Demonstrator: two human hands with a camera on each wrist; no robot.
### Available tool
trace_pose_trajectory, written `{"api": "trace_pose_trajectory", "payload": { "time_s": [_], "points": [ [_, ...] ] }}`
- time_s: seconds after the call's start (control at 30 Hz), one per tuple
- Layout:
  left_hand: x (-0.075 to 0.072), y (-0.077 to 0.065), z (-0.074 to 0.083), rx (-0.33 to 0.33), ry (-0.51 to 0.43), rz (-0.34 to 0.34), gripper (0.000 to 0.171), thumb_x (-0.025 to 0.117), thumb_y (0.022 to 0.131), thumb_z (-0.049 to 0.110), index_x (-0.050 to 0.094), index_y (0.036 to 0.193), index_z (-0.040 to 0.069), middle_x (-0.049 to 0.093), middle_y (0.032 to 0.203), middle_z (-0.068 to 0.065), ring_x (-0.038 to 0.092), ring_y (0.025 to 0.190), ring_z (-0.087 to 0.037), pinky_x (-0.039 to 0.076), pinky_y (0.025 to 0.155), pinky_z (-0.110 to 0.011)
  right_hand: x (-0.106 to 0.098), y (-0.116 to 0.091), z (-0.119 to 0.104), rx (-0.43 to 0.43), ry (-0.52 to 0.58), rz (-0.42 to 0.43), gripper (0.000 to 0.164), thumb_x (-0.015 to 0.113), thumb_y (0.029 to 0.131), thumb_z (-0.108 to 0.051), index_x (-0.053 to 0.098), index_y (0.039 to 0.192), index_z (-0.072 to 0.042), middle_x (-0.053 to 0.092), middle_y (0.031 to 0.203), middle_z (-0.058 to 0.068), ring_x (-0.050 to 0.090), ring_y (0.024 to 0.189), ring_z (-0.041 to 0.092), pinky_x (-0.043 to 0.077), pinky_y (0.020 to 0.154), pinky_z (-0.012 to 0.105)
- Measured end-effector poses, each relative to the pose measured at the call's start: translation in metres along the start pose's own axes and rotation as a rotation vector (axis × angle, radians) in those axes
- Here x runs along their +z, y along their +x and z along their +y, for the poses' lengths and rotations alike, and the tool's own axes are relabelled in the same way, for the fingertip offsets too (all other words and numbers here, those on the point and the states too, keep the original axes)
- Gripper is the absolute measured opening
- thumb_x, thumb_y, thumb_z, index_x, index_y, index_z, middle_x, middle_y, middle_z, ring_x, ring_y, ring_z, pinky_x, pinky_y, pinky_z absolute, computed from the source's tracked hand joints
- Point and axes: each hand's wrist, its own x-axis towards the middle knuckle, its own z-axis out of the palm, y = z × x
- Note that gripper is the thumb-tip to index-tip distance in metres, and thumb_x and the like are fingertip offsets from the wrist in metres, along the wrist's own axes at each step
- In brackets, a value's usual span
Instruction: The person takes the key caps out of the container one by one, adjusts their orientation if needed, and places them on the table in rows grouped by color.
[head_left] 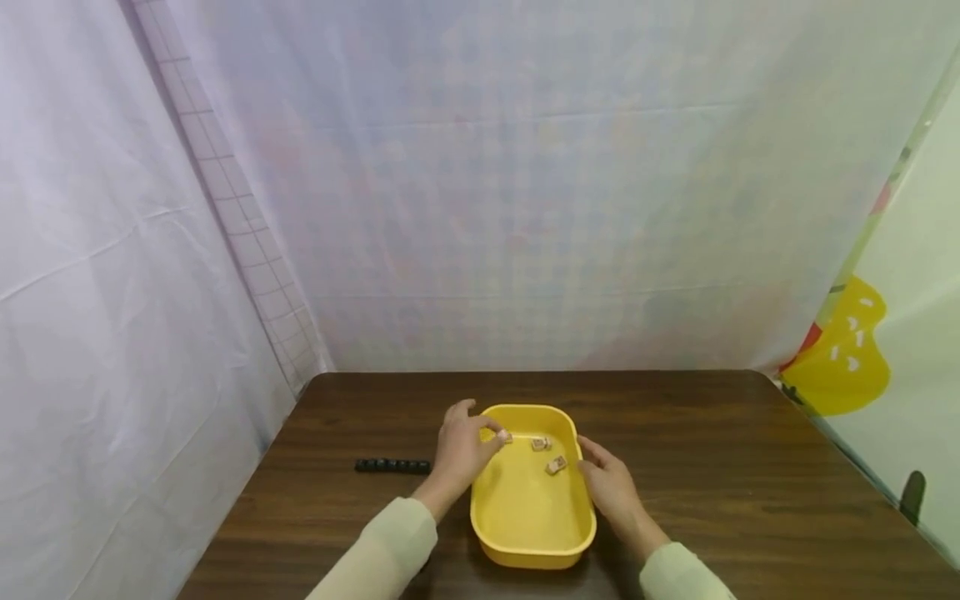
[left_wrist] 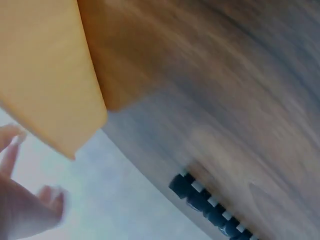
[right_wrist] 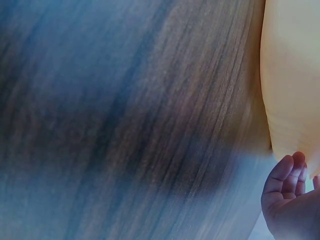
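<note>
My left hand (head_left: 462, 448) is over the left rim of a yellow plastic tub (head_left: 532, 517), pinching a small pale block (head_left: 506, 437) between thumb and forefinger. Inside the tub lie two more small blocks with brownish marks, a far one (head_left: 541, 444) and a nearer one (head_left: 557, 465). At the tub's right rim, my right hand (head_left: 611, 492) grips the edge. The right wrist view shows the curved fingers (right_wrist: 286, 175) of that hand against the tub's outer wall (right_wrist: 295, 75). In the left wrist view, the left hand (left_wrist: 25, 205) is blurred beside the tub (left_wrist: 50, 75).
Left of the tub, a row of several small black blocks (head_left: 390, 466) lies on the dark wooden table (head_left: 697, 467). They show pale sides in the left wrist view. A white curtain (head_left: 525, 208) hangs behind the table's far edge.
</note>
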Motion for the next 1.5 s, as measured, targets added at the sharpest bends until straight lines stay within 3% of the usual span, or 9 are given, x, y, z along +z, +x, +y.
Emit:
{"api": "trace_pose_trajectory", "payload": {
  "time_s": [0.13, 0.23, 0.4, 0.5, 0.63, 0.83, 0.97, 1.13, 1.5],
  "points": [
    [-0.009, 0.002, -0.003, 0.092, -0.090, 0.047, 0.011, 0.070, 0.094, 0.021, 0.075, 0.097, 0.011, 0.069, 0.112, -0.010, 0.065, 0.103, -0.027, 0.054, 0.084, -0.039, 0.000, -0.001, -0.002, 0.000, 0.000, 0.002, 0.050, 0.046, 0.099, -0.009, 0.043, 0.147, 0.002, 0.042, 0.144, 0.033, 0.056, 0.115, 0.035, 0.052, 0.088, 0.041],
    [-0.015, -0.001, -0.011, 0.122, -0.117, 0.021, 0.009, 0.071, 0.093, 0.017, 0.074, 0.099, 0.011, 0.072, 0.094, -0.003, 0.067, 0.082, -0.017, 0.055, 0.068, -0.029, 0.001, 0.000, -0.001, 0.000, 0.002, 0.004, 0.049, 0.046, 0.099, -0.009, 0.043, 0.147, 0.002, 0.044, 0.142, 0.033, 0.058, 0.112, 0.034, 0.053, 0.085, 0.039],
    [-0.026, -0.012, -0.034, 0.122, -0.159, -0.034, 0.023, 0.074, 0.090, 0.012, 0.072, 0.112, 0.004, 0.068, 0.098, -0.002, 0.065, 0.085, -0.014, 0.055, 0.073, -0.029, 0.002, 0.000, -0.001, -0.002, 0.001, 0.005, 0.049, 0.046, 0.099, -0.008, 0.043, 0.147, 0.003, 0.047, 0.139, 0.033, 0.059, 0.109, 0.033, 0.053, 0.084, 0.039],
    [-0.036, -0.022, -0.050, 0.116, -0.168, -0.045, 0.022, 0.075, 0.089, 0.012, 0.073, 0.110, 0.005, 0.067, 0.097, 0.000, 0.064, 0.085, -0.014, 0.055, 0.075, -0.030, 0.002, 0.000, -0.001, -0.003, -0.003, 0.009, 0.049, 0.047, 0.098, -0.008, 0.044, 0.146, 0.003, 0.049, 0.137, 0.032, 0.059, 0.107, 0.032, 0.053, 0.083, 0.038],
    [-0.051, -0.035, -0.072, 0.108, -0.124, -0.051, 0.019, 0.077, 0.087, 0.012, 0.074, 0.105, 0.005, 0.067, 0.092, 0.001, 0.063, 0.082, -0.013, 0.053, 0.071, -0.029, 0.003, 0.000, -0.002, -0.005, -0.003, 0.014, 0.049, 0.047, 0.098, -0.007, 0.045, 0.146, 0.003, 0.052, 0.134, 0.030, 0.059, 0.105, 0.031, 0.052, 0.082, 0.037],
    [-0.067, -0.050, -0.092, 0.044, -0.035, -0.148, 0.020, 0.080, 0.081, 0.009, 0.073, 0.098, 0.002, 0.064, 0.081, 0.003, 0.056, 0.073, -0.010, 0.048, 0.064, -0.025, 0.002, 0.001, -0.003, -0.010, -0.005, 0.014, 0.049, 0.047, 0.098, -0.007, 0.044, 0.146, 0.003, 0.053, 0.132, 0.030, 0.060, 0.105, 0.032, 0.052, 0.081, 0.037],
    [-0.071, -0.056, -0.100, 0.037, -0.029, -0.228, 0.014, 0.082, 0.078, 0.007, 0.071, 0.087, 0.007, 0.059, 0.076, 0.004, 0.052, 0.069, -0.009, 0.045, 0.061, -0.025, 0.001, 0.002, -0.002, -0.007, -0.013, 0.018, 0.049, 0.047, 0.098, -0.007, 0.044, 0.146, 0.003, 0.050, 0.137, 0.032, 0.058, 0.109, 0.032, 0.052, 0.084, 0.036],
    [-0.068, -0.060, -0.106, 0.028, -0.061, -0.291, 0.014, 0.082, 0.077, 0.006, 0.070, 0.084, 0.007, 0.058, 0.073, 0.005, 0.051, 0.066, -0.008, 0.044, 0.058, -0.023, 0.000, 0.002, -0.001, -0.001, -0.008, 0.013, 0.049, 0.047, 0.098, -0.008, 0.044, 0.147, 0.002, 0.049, 0.137, 0.032, 0.058, 0.110, 0.033, 0.052, 0.085, 0.038],
    [-0.065, -0.061, -0.108, -0.002, -0.092, -0.315, 0.016, 0.082, 0.076, 0.003, 0.071, 0.088, 0.003, 0.060, 0.075, 0.002, 0.053, 0.068, -0.010, 0.045, 0.059, -0.023, -0.001, 0.002, -0.001, 0.004, -0.018, 0.004, 0.050, 0.047, 0.099, -0.008, 0.043, 0.147, 0.002, 0.046, 0.141, 0.032, 0.053, 0.117, 0.034, 0.049, 0.090, 0.039]
  ]
}}
